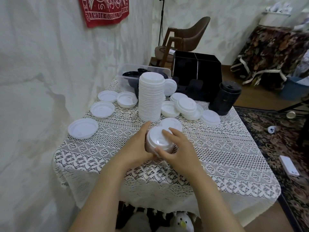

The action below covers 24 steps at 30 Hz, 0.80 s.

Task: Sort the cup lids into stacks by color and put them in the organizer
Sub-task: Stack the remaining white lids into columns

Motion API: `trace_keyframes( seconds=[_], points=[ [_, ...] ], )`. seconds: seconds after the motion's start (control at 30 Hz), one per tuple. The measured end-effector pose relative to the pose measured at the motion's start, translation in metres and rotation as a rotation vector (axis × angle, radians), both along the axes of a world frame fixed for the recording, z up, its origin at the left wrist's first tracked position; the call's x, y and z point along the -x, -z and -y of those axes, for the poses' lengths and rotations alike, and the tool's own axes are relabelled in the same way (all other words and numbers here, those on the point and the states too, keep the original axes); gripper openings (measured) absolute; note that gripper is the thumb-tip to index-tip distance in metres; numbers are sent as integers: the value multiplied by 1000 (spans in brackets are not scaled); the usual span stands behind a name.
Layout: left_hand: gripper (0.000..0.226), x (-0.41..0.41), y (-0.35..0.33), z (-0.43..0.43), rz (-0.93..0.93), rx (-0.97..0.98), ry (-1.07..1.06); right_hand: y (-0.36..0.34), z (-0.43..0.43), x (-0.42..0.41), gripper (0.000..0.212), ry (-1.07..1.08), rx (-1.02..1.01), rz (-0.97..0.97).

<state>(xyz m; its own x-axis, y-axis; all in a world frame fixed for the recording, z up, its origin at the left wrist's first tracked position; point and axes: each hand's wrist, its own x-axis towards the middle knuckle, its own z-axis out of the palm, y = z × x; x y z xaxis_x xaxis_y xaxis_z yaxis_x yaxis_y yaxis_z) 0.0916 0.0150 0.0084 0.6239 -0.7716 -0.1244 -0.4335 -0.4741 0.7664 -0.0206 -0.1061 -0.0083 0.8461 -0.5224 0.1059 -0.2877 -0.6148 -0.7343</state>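
I hold a short stack of white lids (158, 139) between both hands above the table's middle. My left hand (137, 148) grips its left side and my right hand (177, 148) curls over its top and front edge. Behind it stands a tall stack of white lids (151, 97). Several loose white lids (185, 104) lie around it, and one more white lid (82, 128) sits far left. A stack of black lids (224, 97) stands at the right. The black organizer (197, 67) is at the back.
A clear plastic bin (128, 69) with black lids stands at the back left, beside the wall. The lace tablecloth (217, 156) covers the small table. A chair (189, 39) is behind the table, and small objects lie on the carpet to the right.
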Motion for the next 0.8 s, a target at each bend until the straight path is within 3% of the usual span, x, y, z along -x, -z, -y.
trace_keyframes(
  seconds=[0.33,0.43,0.5,0.63,0.8],
  points=[
    [94,-8,-2,-7,86,-62,-12,4,0,-3,66,-37,-6,-57],
    [81,-11,-1,-10,115,-67,-59,5,1,-3,66,-44,-2,-69],
    [67,-14,1,-14,229,-77,-120,5,1,-3,66,-46,3,-79],
    [45,-28,8,-21,641,-44,-397,5,1,-2,67,-46,20,-109],
    [36,-49,16,-43,691,-160,-772,6,1,-2,66,-43,-14,-85]
  ],
)
